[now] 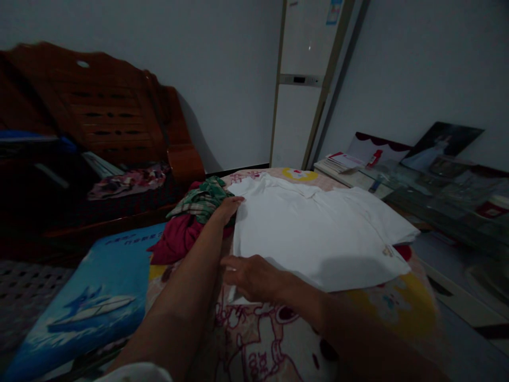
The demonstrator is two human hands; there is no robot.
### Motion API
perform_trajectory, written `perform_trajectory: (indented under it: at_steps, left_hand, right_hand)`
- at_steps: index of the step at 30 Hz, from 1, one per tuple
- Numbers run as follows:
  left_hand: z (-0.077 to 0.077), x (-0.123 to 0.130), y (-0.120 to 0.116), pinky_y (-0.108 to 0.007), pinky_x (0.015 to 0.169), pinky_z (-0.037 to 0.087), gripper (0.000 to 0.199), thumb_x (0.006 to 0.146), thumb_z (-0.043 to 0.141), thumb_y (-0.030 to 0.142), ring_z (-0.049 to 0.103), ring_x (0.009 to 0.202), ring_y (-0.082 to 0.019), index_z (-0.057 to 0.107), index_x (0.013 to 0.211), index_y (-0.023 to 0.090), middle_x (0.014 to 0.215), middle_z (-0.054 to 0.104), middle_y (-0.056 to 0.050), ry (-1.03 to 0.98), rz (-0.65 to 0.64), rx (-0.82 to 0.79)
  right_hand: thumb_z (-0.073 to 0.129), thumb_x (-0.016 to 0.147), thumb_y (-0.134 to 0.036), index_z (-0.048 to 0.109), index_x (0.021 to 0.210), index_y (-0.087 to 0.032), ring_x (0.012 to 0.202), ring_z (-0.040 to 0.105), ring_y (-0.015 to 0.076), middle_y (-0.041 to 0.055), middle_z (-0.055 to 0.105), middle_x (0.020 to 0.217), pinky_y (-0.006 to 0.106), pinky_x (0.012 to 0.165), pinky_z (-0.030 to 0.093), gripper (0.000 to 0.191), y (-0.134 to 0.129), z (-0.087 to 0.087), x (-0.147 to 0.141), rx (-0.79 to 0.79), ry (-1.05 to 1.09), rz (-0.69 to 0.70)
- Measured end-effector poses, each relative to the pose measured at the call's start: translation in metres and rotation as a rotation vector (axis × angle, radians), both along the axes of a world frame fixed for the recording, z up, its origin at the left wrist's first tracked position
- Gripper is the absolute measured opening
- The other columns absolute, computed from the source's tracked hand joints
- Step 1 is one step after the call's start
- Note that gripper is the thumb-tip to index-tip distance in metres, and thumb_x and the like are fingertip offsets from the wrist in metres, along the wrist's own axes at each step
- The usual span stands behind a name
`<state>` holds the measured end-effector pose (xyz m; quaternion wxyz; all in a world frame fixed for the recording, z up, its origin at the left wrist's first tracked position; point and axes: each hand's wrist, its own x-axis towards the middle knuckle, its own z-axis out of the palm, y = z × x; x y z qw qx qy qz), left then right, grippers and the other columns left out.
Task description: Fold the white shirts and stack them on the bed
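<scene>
A white short-sleeved shirt lies spread out on a round table covered with a cartoon-print cloth. At the shirt's left edge is my left hand, its fingers closed on the fabric by the far corner. My right hand is over the near left corner, palm down. Its fingers are bent and somewhat apart, and their undersides are hidden. A small print shows at the shirt's lower right. Left of my left hand is a crumpled heap of green plaid cloth and dark red cloth.
A wooden bench with clothes on its seat stands at the left. Below it is a blue board with a boat picture. A tall white cabinet unit stands in the corner. At the right, a glass-topped stand holds papers and glassware.
</scene>
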<state>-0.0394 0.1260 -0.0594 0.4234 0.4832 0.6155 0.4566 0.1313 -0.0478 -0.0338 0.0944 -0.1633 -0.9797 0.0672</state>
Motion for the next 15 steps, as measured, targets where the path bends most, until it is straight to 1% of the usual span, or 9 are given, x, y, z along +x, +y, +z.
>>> perform_trajectory:
  at_steps: [2, 4, 7, 9, 11, 13, 15]
  left_hand:
    - [0.0, 0.003, 0.0, -0.021, 0.058, 0.043, 0.026, 0.073, 0.06, 0.012, 0.055, 0.059, -0.012, 0.073, 0.096, 0.011, 0.065, 0.064, -0.001, -0.076, 0.024, -0.003]
    - [0.0, 0.007, 0.001, -0.023, 0.063, 0.047, 0.031, 0.073, 0.059, 0.009, 0.06, 0.065, -0.014, 0.071, 0.101, 0.011, 0.072, 0.068, -0.002, -0.159, 0.045, -0.008]
    - [-0.002, 0.014, 0.005, -0.025, 0.069, 0.051, 0.039, 0.075, 0.056, 0.007, 0.064, 0.071, -0.015, 0.066, 0.113, 0.012, 0.081, 0.07, -0.004, -0.245, 0.051, -0.024]
    - [-0.002, 0.017, 0.009, -0.025, 0.07, 0.052, 0.042, 0.076, 0.055, 0.008, 0.065, 0.072, -0.015, 0.065, 0.117, 0.012, 0.085, 0.071, -0.005, -0.24, 0.06, -0.026]
    - [-0.002, 0.019, 0.016, -0.026, 0.071, 0.053, 0.044, 0.077, 0.054, 0.008, 0.066, 0.075, -0.015, 0.064, 0.12, 0.011, 0.089, 0.072, -0.006, -0.212, 0.085, -0.017]
    - [0.001, 0.021, 0.023, -0.026, 0.073, 0.053, 0.047, 0.076, 0.052, 0.008, 0.067, 0.079, -0.016, 0.063, 0.122, 0.01, 0.093, 0.073, -0.007, -0.183, 0.111, 0.006]
    - [0.006, 0.026, 0.031, -0.026, 0.077, 0.053, 0.048, 0.076, 0.051, 0.009, 0.067, 0.084, -0.016, 0.063, 0.122, 0.01, 0.097, 0.073, -0.008, -0.138, 0.127, 0.065]
  right_hand:
    - [0.052, 0.08, -0.005, 0.058, 0.091, -0.017, 0.091, 0.063, 0.0152, 0.0065, 0.064, 0.114, 0.023, 0.07, 0.05, 0.017, 0.001, -0.001, 0.022, -0.068, 0.082, -0.015]
    - [0.049, 0.078, -0.002, 0.059, 0.089, -0.017, 0.094, 0.063, 0.0155, 0.0069, 0.067, 0.108, 0.026, 0.081, 0.051, 0.021, 0.001, -0.007, 0.044, -0.117, 0.171, -0.055]
    - [0.046, 0.076, 0.0, 0.061, 0.091, -0.015, 0.092, 0.064, 0.0162, 0.0091, 0.069, 0.102, 0.028, 0.084, 0.051, 0.025, 0.0, -0.024, 0.069, -0.149, 0.25, -0.118]
    - [0.047, 0.077, -0.002, 0.063, 0.091, -0.014, 0.094, 0.064, 0.0172, 0.0108, 0.07, 0.102, 0.03, 0.086, 0.052, 0.024, -0.001, -0.032, 0.076, -0.158, 0.287, -0.124]
    - [0.048, 0.079, -0.003, 0.064, 0.092, -0.013, 0.097, 0.064, 0.0178, 0.012, 0.07, 0.104, 0.03, 0.088, 0.051, 0.023, -0.002, -0.036, 0.077, -0.165, 0.32, -0.113]
    - [0.048, 0.08, -0.004, 0.064, 0.094, -0.012, 0.096, 0.064, 0.0178, 0.0122, 0.07, 0.104, 0.03, 0.089, 0.05, 0.023, -0.001, -0.032, 0.077, -0.169, 0.339, -0.122]
    - [0.05, 0.077, -0.004, 0.065, 0.094, -0.012, 0.093, 0.064, 0.0179, 0.0117, 0.07, 0.102, 0.029, 0.087, 0.05, 0.024, 0.0, -0.024, 0.079, -0.181, 0.331, -0.151]
